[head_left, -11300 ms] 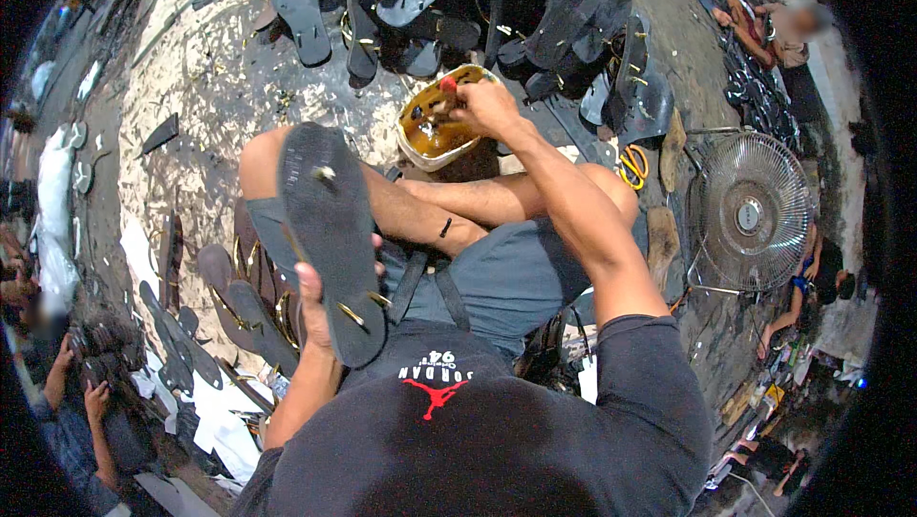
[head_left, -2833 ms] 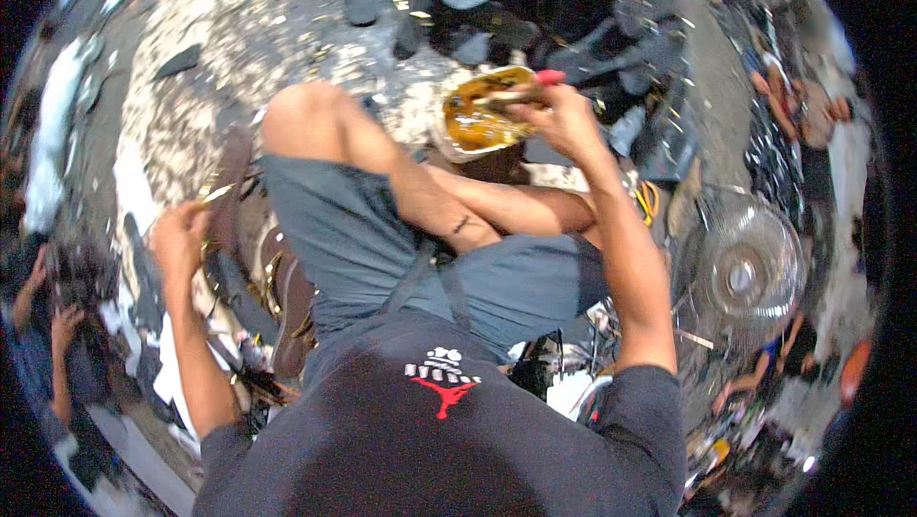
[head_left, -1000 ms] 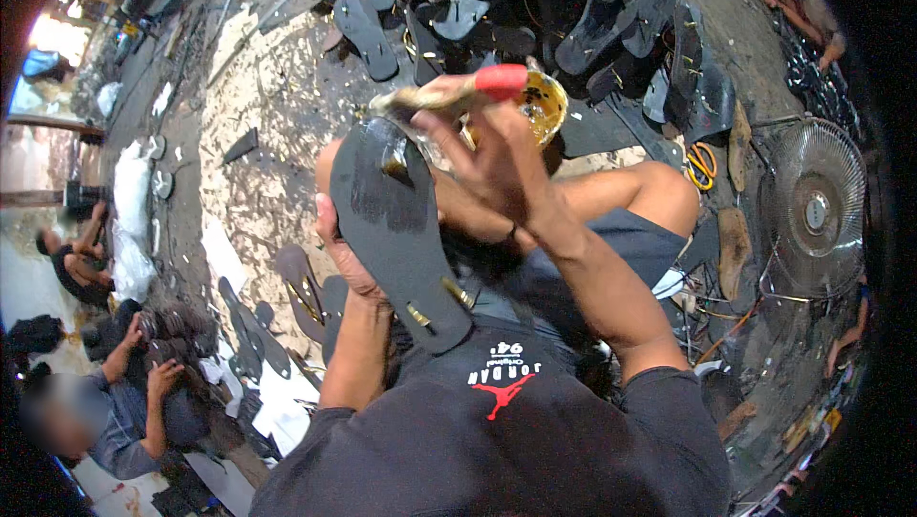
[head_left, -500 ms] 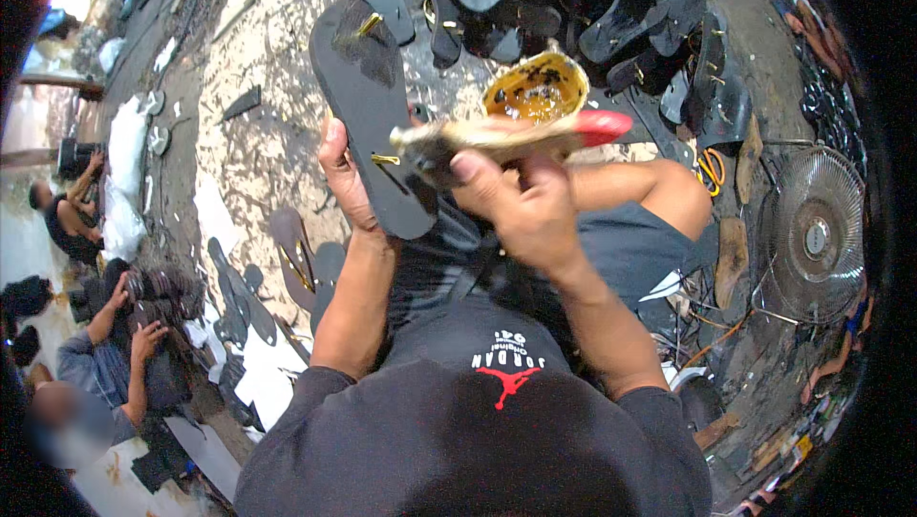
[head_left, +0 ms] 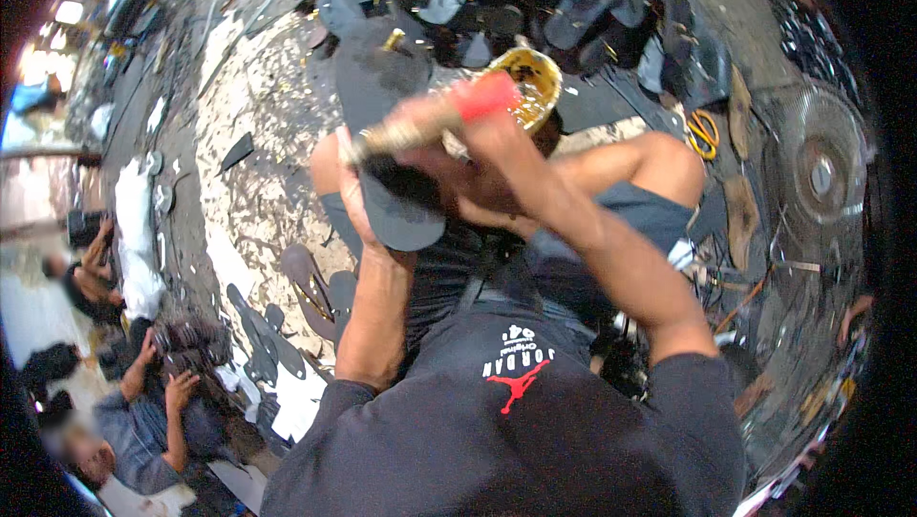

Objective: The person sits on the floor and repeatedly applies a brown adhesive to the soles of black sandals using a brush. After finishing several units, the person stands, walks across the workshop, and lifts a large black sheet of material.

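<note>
My left hand point(head_left: 355, 200) grips a dark sandal sole point(head_left: 409, 219) by its edge, held up above my lap. A yellowish strap end point(head_left: 393, 40) sticks out near the sole's far tip. Blurred by motion, my right hand point(head_left: 489, 149) is closed around a glue brush point(head_left: 425, 121) with a red end and a crusted, pale shaft. The brush lies across the middle of the sole, its bristle end by my left fingers. Whether the bristles touch the sole is hard to see. Just beyond my right hand is a tub point(head_left: 552, 87) of amber glue with dark stains inside.
Many dark sandal soles point(head_left: 583, 16) are heaped at the far side. More soles point(head_left: 263, 331) lie at left beside white scraps. A fan point(head_left: 820, 173) stands at right, near orange-handled scissors point(head_left: 703, 133). Two other people point(head_left: 143, 417) work at the far left.
The brush has swung left across the sole, its red end tilting up and away from me. My right forearm reaches farther over. The whole view has shifted and turned slightly.
</note>
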A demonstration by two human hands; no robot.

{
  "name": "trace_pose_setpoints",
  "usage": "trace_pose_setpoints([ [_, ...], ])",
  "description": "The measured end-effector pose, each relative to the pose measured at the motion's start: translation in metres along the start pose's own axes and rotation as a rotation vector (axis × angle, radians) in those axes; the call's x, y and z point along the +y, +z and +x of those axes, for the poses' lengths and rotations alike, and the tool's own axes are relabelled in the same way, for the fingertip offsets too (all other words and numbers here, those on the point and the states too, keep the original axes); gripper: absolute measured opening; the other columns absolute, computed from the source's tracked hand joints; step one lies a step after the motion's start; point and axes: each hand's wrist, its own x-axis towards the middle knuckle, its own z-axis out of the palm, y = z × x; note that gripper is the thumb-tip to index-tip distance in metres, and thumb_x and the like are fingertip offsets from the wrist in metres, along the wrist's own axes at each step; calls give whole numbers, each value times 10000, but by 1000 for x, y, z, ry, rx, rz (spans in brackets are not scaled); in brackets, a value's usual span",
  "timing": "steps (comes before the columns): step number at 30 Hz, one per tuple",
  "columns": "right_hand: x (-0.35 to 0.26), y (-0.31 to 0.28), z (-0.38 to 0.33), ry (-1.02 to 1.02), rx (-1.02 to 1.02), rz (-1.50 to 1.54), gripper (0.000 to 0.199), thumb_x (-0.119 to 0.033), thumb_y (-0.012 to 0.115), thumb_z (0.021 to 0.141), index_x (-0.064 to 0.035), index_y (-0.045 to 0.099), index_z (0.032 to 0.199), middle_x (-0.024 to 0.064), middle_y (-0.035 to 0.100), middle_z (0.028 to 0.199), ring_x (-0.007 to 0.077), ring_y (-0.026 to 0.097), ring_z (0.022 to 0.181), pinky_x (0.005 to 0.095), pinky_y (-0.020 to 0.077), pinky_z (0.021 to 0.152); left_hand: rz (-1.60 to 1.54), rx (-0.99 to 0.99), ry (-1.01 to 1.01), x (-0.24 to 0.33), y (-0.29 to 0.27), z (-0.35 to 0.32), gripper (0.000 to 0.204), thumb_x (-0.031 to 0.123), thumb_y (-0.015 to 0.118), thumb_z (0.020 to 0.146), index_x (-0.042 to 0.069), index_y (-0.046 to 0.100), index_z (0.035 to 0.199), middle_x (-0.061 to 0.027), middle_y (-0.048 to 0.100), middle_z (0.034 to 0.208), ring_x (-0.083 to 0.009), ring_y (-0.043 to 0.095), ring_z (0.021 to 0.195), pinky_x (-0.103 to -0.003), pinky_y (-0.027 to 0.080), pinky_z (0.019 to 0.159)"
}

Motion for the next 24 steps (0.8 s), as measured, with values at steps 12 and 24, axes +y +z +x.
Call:
trace_pose_setpoints([
  [12,36,-28,35,-27,-227,-237,276,-166,745,872,-52,668,1111,128,694,1013,298,682,960,414,524,842,-230,-69,-167,-8,19,-8,548,489,412,1028,72,592,1335,-97,666,1257,-283,640,1103,-423,485,1011],
  [24,42,-18,10,-27,-55,-127,244,-189,736,865,-80,663,1070,121,686,976,334,672,908,425,528,788,-86,-105,-146,2,1,17,593,495,411,1027,23,516,1371,-211,602,1302,-341,621,1113,-495,511,966],
])
